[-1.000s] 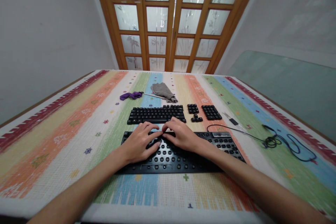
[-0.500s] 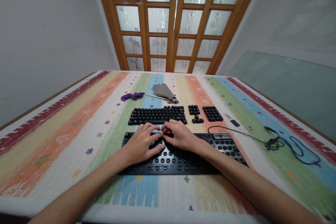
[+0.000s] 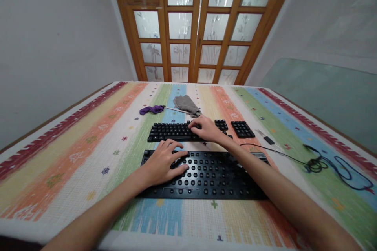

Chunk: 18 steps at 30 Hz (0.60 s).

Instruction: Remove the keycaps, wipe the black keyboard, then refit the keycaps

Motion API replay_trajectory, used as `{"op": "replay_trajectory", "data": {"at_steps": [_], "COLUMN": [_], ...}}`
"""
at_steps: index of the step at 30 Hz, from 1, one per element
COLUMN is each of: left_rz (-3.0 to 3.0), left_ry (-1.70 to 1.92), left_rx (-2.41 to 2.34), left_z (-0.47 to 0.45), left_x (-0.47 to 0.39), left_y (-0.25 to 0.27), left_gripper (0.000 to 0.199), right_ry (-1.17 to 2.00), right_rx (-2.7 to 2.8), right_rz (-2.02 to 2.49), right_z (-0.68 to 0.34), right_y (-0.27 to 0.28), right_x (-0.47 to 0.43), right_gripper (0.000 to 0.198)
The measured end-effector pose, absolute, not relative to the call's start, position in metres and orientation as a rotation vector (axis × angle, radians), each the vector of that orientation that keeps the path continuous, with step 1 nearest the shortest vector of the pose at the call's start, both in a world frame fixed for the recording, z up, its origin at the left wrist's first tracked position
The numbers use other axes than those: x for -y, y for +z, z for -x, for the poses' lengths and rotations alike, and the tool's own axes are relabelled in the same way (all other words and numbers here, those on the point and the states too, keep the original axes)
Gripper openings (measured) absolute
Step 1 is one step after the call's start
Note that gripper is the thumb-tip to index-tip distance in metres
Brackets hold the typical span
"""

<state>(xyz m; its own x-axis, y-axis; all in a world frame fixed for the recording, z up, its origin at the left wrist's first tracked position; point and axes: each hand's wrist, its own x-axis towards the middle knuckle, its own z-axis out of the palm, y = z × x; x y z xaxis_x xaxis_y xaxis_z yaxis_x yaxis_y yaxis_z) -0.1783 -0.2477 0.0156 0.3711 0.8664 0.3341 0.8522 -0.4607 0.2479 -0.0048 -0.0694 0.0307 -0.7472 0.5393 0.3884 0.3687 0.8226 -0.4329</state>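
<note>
The left hand [image 3: 165,161], fingers spread, rests on the keyboard [image 3: 206,185]; the right hand [image 3: 207,129], apart, has its fingertips bunched at the caps [image 3: 166,130] just beyond; I cannot tell whether it grips any. A careless brush of that hand could scatter their neat rows.

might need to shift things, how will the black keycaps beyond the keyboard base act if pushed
The black keycaps would probably slide apart, as they lie off the keyboard base in separate groups. Each looks small, so likely light. Their blocky shapes suggest they'd tip rather than roll.
</note>
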Motion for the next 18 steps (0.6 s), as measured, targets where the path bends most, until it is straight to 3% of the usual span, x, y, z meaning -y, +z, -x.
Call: {"op": "replay_trajectory", "data": {"at_steps": [6,18], "left_rz": [-2.598,-2.691], "left_ry": [0.694,0.638], "left_rx": [-1.587,-1.600], "left_z": [0.179,0.180], "left_x": [0.248,0.249], "left_y": [0.016,0.016], "left_gripper": [0.034,0.035], "right_ry": [0.299,0.377], "right_rx": [2.526,2.614], "right_rz": [0.867,0.937], "right_z": [0.021,0.040], "right_y": [0.024,0.026], "right_x": [0.038,0.021], "right_gripper": [0.020,0.018]}}
